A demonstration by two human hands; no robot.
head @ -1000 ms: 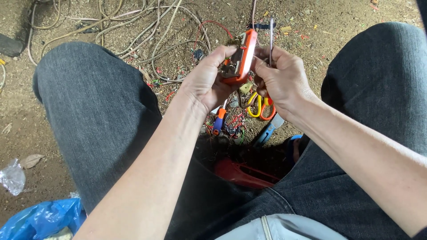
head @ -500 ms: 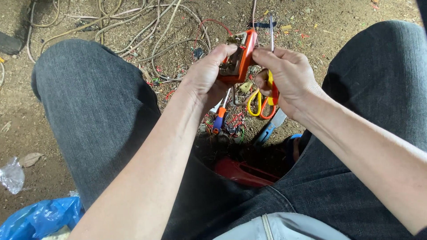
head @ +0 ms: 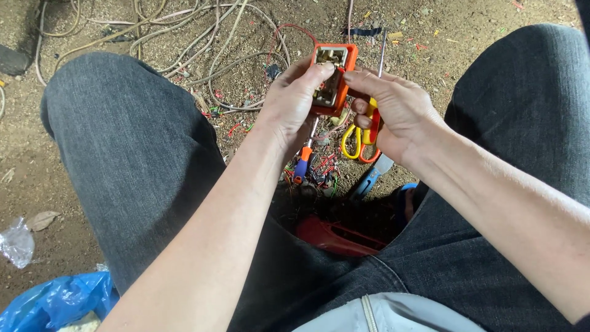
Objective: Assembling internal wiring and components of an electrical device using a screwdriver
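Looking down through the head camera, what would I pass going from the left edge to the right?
Clear plastic scrap → blue plastic bag → left hand → orange electrical box → right hand.

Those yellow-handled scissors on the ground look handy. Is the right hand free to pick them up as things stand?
Probably not straight away: the right hand already grips a red-and-yellow screwdriver and touches the orange box. The scissors lie unobstructed just beneath it.
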